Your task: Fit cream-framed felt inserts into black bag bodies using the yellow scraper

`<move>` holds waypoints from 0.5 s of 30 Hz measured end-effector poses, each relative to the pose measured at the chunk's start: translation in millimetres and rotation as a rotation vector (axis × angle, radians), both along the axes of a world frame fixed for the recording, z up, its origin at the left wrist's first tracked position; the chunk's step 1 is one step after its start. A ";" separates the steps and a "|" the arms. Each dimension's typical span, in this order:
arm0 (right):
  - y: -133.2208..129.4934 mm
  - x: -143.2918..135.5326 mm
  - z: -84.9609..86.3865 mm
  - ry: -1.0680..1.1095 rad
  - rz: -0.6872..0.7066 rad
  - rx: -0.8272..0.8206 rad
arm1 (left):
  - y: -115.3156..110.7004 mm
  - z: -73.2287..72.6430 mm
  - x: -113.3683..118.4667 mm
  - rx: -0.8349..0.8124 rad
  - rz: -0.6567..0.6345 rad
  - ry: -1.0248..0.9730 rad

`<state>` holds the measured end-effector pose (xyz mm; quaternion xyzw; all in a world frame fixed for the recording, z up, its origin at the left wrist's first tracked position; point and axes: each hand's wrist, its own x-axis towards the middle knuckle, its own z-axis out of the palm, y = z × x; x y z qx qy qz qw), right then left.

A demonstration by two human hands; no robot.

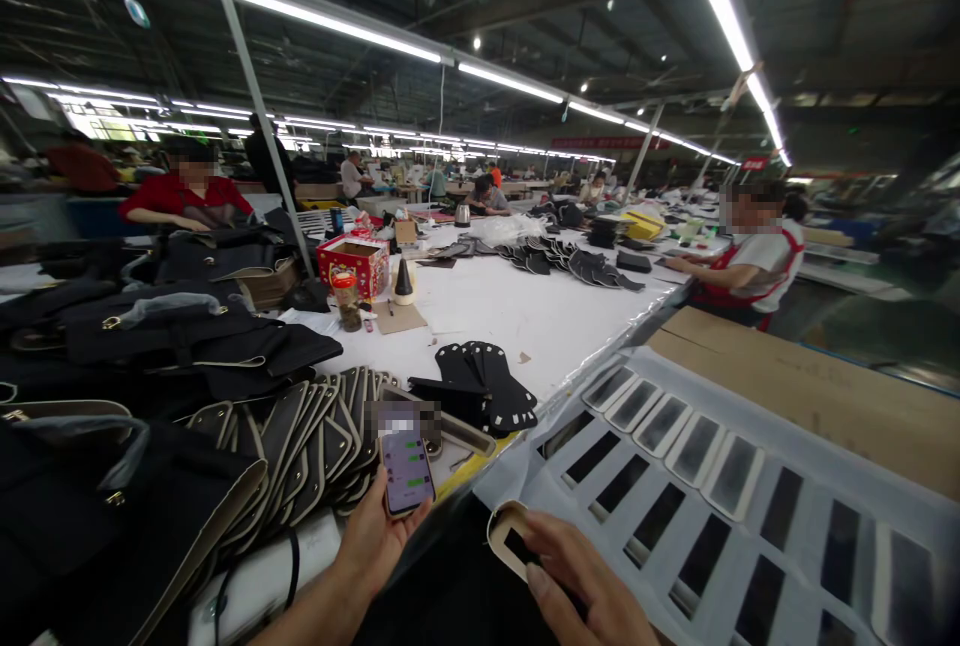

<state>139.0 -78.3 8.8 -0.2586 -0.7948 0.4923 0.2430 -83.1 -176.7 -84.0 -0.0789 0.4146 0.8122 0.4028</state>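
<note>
My left hand (379,526) is wrapped round a smartphone (407,471), whose lit screen shows a chat with green message bubbles; its top is blurred out. At the bottom centre, my right hand (581,571) grips a beige-edged strip (506,541) with a rounded end and a dark middle, between thumb and fingers. Part of this strip is hidden behind the hand. Just beyond the phone lies a long beige-rimmed piece (457,426). Left of the phone, a fanned row of dark panels (300,451) with beige edging and small metal studs leans together.
On my right, a pale sheet (555,486) carries rows of dark strips and beige-framed pieces (731,476). Black bags (165,316) pile up at left. The white table (480,301) holds black cut pieces (495,381), a red box (352,266) and a jar (346,301). Other people work nearby.
</note>
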 end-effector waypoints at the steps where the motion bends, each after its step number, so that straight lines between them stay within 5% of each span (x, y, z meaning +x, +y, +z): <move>1: 7.5 -11.8 0.8 -0.057 0.034 0.089 | -0.5 -0.6 1.6 -0.013 0.001 -0.002; 7: 59.5 -120.1 -17.5 -0.418 0.044 0.608 | -10.2 11.2 13.5 -0.035 -0.056 0.005; 11: 83.5 -180.6 -54.4 -0.593 0.053 0.647 | -14.3 14.0 11.6 -0.113 -0.053 -0.143; 15: 99.5 -207.7 -75.3 -0.596 0.130 0.622 | -14.6 8.7 7.8 -0.135 -0.063 -0.190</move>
